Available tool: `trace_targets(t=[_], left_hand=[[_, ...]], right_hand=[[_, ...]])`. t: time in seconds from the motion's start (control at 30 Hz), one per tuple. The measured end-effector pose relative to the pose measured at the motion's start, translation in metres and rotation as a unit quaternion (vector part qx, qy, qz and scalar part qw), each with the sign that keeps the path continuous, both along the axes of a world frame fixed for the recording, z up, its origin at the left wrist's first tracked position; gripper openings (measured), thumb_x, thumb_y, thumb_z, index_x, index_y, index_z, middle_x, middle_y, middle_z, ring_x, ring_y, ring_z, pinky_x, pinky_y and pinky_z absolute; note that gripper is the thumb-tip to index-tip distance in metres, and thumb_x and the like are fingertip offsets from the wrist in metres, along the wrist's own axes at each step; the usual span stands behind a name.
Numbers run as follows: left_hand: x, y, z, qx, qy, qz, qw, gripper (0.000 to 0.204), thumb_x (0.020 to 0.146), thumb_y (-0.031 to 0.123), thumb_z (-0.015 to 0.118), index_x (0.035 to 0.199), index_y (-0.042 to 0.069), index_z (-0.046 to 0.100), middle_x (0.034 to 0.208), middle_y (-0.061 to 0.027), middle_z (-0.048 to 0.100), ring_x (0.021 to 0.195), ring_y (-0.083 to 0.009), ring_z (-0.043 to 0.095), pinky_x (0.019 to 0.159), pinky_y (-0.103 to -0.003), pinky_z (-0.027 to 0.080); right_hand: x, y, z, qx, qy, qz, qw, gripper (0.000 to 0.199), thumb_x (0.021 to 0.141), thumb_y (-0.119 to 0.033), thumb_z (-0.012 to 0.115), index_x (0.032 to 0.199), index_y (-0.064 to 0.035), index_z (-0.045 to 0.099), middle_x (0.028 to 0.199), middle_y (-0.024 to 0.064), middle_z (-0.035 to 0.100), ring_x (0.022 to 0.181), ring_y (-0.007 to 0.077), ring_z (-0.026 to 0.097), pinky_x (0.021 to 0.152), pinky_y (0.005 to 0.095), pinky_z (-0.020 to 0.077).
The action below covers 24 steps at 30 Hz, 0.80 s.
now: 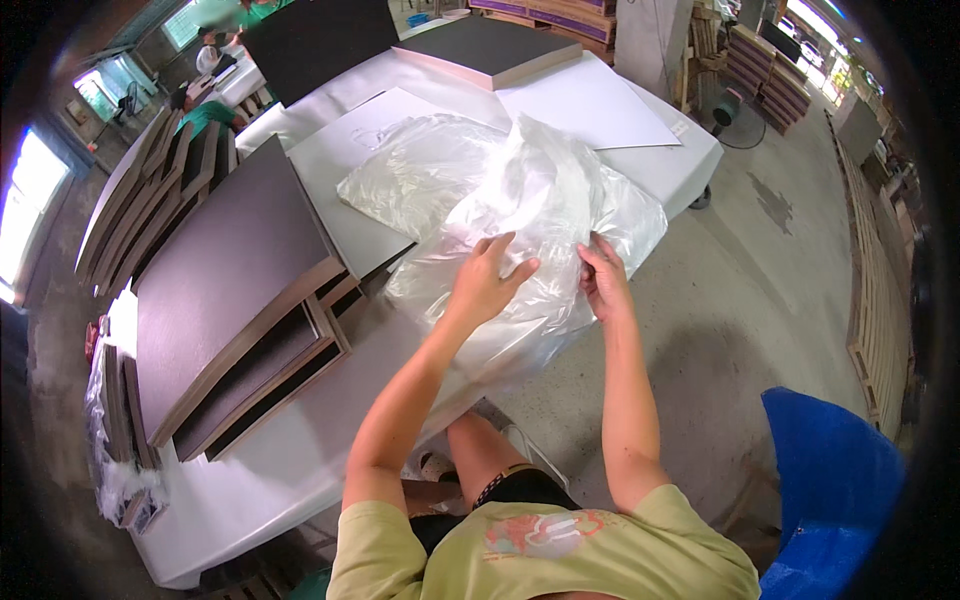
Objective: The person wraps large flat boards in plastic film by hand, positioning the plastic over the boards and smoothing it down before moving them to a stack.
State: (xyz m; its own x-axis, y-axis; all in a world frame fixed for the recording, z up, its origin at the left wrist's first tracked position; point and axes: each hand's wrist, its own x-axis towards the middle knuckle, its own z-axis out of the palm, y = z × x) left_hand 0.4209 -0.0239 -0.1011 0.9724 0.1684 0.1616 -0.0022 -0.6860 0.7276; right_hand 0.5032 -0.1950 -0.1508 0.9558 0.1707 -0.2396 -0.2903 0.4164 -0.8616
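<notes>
A heap of clear, crinkled plastic sheeting (540, 200) lies across the white-covered table in front of me; whether it is one bag or several I cannot tell. My left hand (487, 281) is over its near left part, thumb and fingers apart with nothing between them. At the right side of the heap, my right hand (605, 277) has its fingers curled together on a fold of the plastic. Left of the heap sits a stack of dark flat panels (235, 280) with brown edges, set unevenly on one another.
The white table (260, 500) runs diagonally. A dark-topped panel (490, 50) rests on its far end near a white sheet (600, 105). More panels (150, 190) lean at left. A blue chair back (830, 490) stands right. A fan (735, 112) and a co-worker (212, 112) are farther off.
</notes>
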Motion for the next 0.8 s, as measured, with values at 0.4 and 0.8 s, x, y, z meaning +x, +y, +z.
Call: trace_targets(t=[0.4, 0.8], left_hand=[[0.055, -0.035, -0.013, 0.140, 0.014, 0.008, 0.990, 0.073, 0.058, 0.031, 0.069, 0.120, 0.003, 0.042, 0.107, -0.0224, 0.047, 0.088, -0.0318, 0.053, 0.077, -0.035, 0.044], [0.083, 0.021, 0.006, 0.224, -0.013, 0.007, 0.975, 0.031, 0.064, 0.009, 0.054, 0.093, 0.003, 0.061, 0.089, -0.0186, 0.059, 0.086, -0.0325, 0.056, 0.076, -0.037, 0.045]], right_hand=[[0.015, 0.001, -0.020, 0.068, -0.037, 0.123, 0.989, 0.010, 0.077, -0.013, 0.063, 0.073, -0.0055, 0.059, 0.065, -0.0023, 0.053, 0.054, 0.0060, 0.046, 0.049, 0.0201, 0.0374], [0.011, 0.008, -0.017, 0.053, -0.006, 0.009, 0.999, 0.025, 0.068, -0.010, 0.071, 0.062, -0.0104, 0.047, 0.054, -0.0079, 0.039, 0.044, 0.0012, 0.031, 0.037, 0.0174, 0.0238]])
